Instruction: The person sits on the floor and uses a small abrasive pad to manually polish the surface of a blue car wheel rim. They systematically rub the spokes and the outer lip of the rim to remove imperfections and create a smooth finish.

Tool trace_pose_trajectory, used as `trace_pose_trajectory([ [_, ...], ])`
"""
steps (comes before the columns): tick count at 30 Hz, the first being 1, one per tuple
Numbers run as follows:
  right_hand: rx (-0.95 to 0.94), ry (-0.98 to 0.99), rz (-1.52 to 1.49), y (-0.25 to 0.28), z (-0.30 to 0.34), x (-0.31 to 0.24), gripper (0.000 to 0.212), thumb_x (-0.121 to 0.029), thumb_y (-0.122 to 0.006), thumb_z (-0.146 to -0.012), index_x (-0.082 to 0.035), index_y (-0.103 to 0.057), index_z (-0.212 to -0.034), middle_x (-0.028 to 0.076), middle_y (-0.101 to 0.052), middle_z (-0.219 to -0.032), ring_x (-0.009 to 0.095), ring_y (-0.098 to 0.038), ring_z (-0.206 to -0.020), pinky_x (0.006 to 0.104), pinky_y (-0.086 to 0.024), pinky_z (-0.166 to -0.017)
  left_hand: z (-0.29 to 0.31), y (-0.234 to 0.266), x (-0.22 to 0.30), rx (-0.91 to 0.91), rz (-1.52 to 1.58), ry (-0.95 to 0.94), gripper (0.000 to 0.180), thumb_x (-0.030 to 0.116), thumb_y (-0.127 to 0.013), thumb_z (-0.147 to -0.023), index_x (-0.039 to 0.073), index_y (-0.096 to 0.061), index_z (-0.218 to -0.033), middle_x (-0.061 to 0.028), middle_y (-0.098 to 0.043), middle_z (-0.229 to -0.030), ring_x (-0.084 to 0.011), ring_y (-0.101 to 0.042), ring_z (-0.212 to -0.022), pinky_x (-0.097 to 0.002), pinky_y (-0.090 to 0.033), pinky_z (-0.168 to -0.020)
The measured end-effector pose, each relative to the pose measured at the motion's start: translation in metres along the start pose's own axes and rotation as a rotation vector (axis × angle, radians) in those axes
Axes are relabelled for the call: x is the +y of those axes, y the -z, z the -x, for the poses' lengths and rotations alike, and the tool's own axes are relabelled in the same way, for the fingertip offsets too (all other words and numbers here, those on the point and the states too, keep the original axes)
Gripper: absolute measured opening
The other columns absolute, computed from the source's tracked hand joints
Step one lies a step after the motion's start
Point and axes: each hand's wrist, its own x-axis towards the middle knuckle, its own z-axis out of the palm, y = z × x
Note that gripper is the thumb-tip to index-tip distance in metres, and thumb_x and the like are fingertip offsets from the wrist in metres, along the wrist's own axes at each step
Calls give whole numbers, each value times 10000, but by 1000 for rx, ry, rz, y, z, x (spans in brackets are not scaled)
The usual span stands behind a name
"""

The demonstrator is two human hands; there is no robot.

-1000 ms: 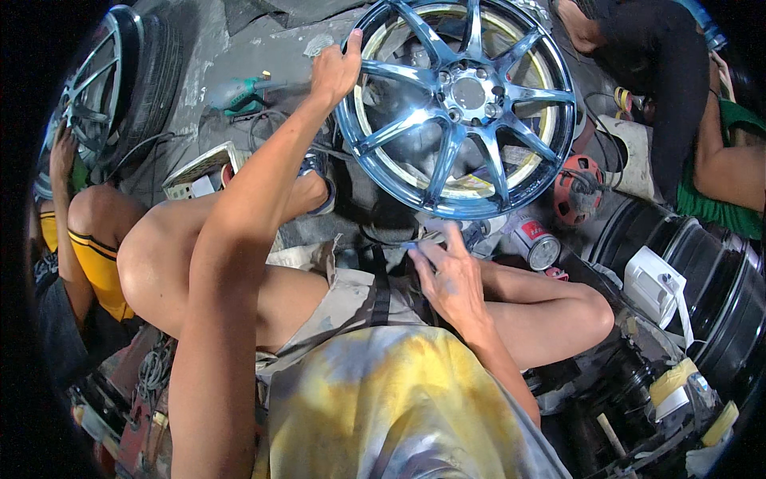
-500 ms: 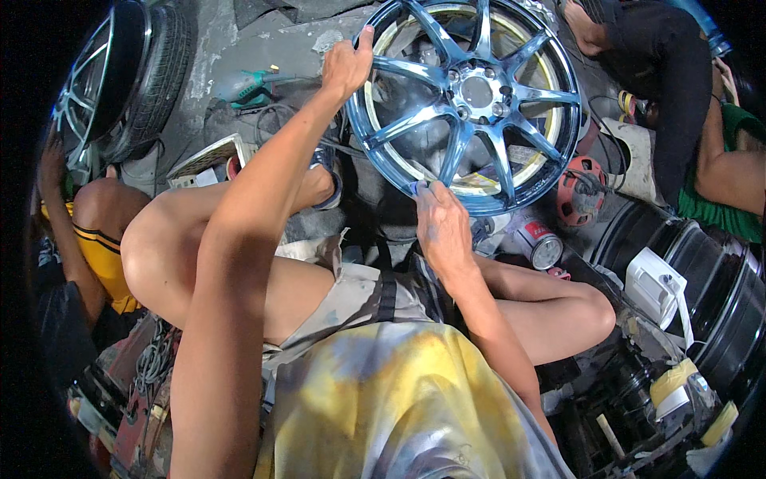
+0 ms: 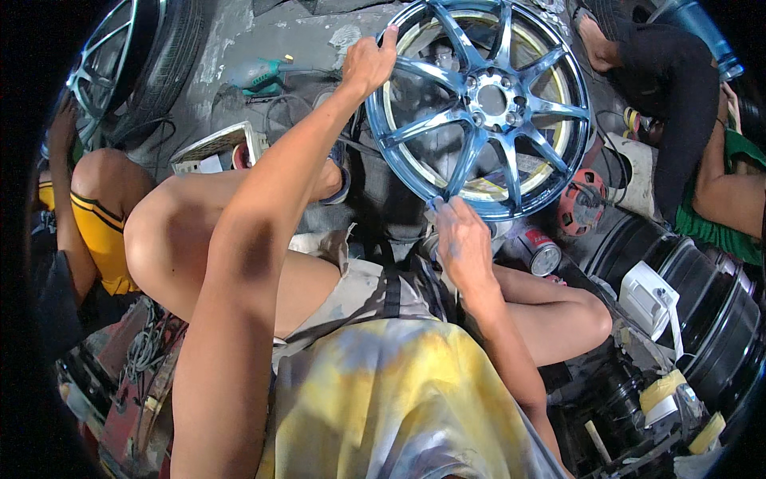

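Note:
A blue metallic multi-spoke wheel rim (image 3: 467,160), with a shiny face and a pale yellowish inner ring, is tilted up in front of me. My left hand (image 3: 369,64) is closed around its upper left edge, thumb up. Against the lower edge, my right hand (image 3: 465,241) has its fingers pinched together. Something small and bluish shows at those fingertips, but I cannot make out what it is. Behind the right hand, close to the rim's bottom, lies a can (image 3: 539,252) with a red and grey label.
A green power tool (image 3: 259,77) and a crate (image 3: 219,153) lie on the floor at left. Beyond them a co-worker's hand touches a tyred wheel (image 3: 104,68). At right are a red cable reel (image 3: 581,201), another person's leg (image 3: 674,88), black rims (image 3: 702,295) and a white device (image 3: 648,297).
The whole view has shifted slightly. My right hand has slid a little to the right along the rim's lower edge. The left hand keeps its grip on the rim.

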Motion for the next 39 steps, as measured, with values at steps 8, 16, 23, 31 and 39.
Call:
trace_pose_trajectory([
  [8, 70, 19, -34, 15, -5, -4, 123, -26, -655, -864, -2, -663, -985, 182, -579, -856, 413, -615, -837, 474, -492, -720, -1, 2, 0, 23, 24, -31, 787, 606, -397, -959, -121, -681, -1060, -391, -625, -1109, -518, -593, -1112, -510, -448, -1005],
  [16, 110, 37, -114, -12, -13, 11, 129, -28, -650, -867, 41, -672, -974, 187, -597, -881, 388, -627, -818, 445, -497, -724, -1, -1, 1, 20, 67, -41, 883, 679, -397, -940, -159, -656, -1042, -421, -614, -1080, -543, -585, -1103, -523, -435, -996],
  [23, 37, 68, -79, -2, -14, 14, 124, -4, -654, -857, 34, -676, -973, 171, -592, -858, 371, -626, -772, 436, -499, -697, 2, 5, 5, 15, 42, -21, 768, 593, -406, -964, -118, -677, -1067, -383, -635, -1087, -507, -598, -1102, -526, -449, -990],
  [31, 86, 112, -76, -8, -15, 18, 150, -10, -646, -859, 27, -683, -999, 169, -585, -837, 374, -619, -752, 427, -496, -679, 2, 3, 5, 62, 35, -48, 770, 589, -394, -968, -120, -687, -1044, -382, -640, -1070, -530, -601, -1079, -526, -452, -993],
  [39, 90, 43, 9, -10, -6, 7, 150, -3, -646, -837, 23, -647, -985, 166, -571, -862, 376, -631, -822, 449, -509, -712, 4, 2, 2, 39, 44, -13, 782, 599, -406, -958, -126, -675, -1079, -385, -634, -1092, -518, -595, -1110, -508, -442, -1018],
])
